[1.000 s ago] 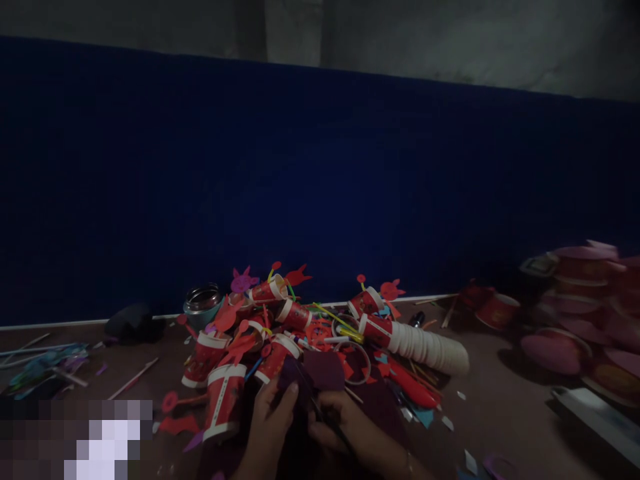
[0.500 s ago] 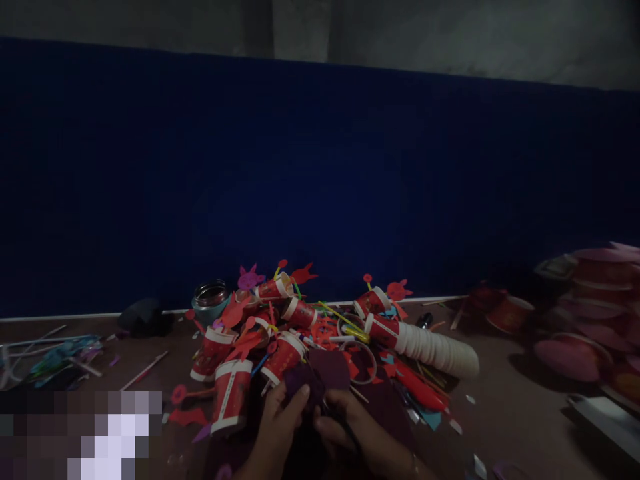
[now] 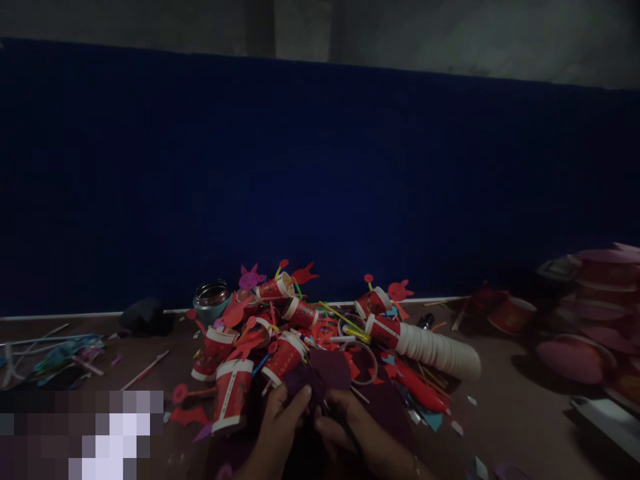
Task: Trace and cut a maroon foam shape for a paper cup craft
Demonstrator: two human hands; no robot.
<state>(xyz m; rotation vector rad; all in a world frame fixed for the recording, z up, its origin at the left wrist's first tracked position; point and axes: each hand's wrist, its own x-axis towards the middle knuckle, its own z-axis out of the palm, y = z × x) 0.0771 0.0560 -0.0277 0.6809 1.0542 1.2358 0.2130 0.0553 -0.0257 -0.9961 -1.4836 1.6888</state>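
At the bottom centre, my left hand (image 3: 281, 419) pinches a dark purple piece of paper (image 3: 299, 381) between thumb and fingers. Close beside it on the right, my right hand (image 3: 353, 423) is closed around scissors (image 3: 354, 433) with dark handles; their short visible blade part points at the paper. Shadow hides much of the cutting end. Behind my hands lies a larger dark purple sheet (image 3: 331, 369). A red paper cup (image 3: 233, 395) with a white rim stands upside down to the left of my left hand.
More red cups with paper shapes and straws pile up behind my hands. A long stack of nested cups (image 3: 435, 350) lies to the right, near a red tube-like item (image 3: 423, 387). An open teal container (image 3: 211, 303) stands before the blue partition (image 3: 320, 180). Scraps litter the table.
The view has shifted very slightly. Both hands stay in nearly the same place, with the purple paper and scissors still in them.
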